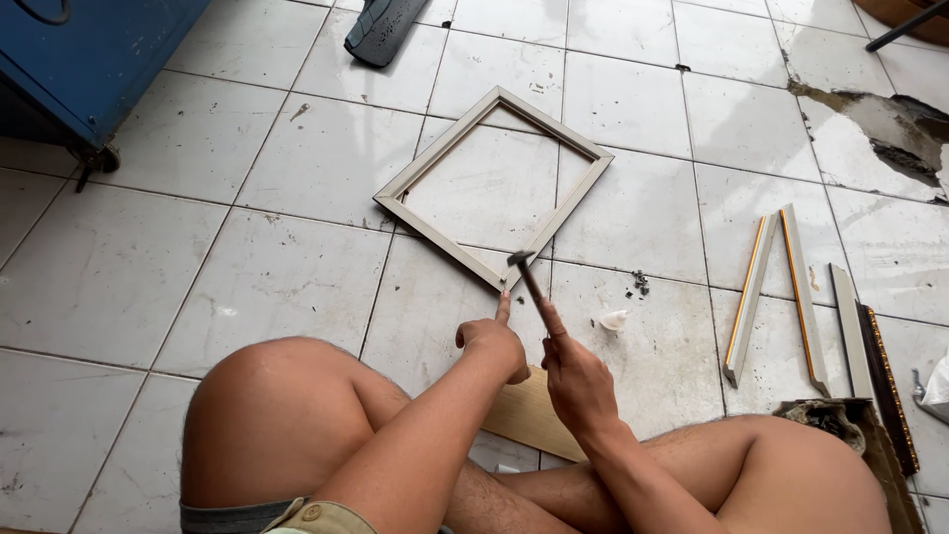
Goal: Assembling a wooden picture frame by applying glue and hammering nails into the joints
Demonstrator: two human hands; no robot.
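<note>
hammer point(525, 275) — pinched in the right grip point(573, 381), head at the frame point(494, 188) corner — left grip point(491, 341) pointing beside.

Right hand point(578, 381) gripping hammer point(526, 277) over pale square frame point(494, 186) corner, left hand point(491, 341) fingertip steadying it, tiled floor point(148, 267)

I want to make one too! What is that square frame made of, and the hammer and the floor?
The square frame looks like wood moulding with a pale cream painted finish; its corners are cut at a slant. The hammer, held in the right hand, seems to have a dark metal head, though it is small and blurred. The floor is glossy white ceramic tile with grout lines and scuffs.
</note>
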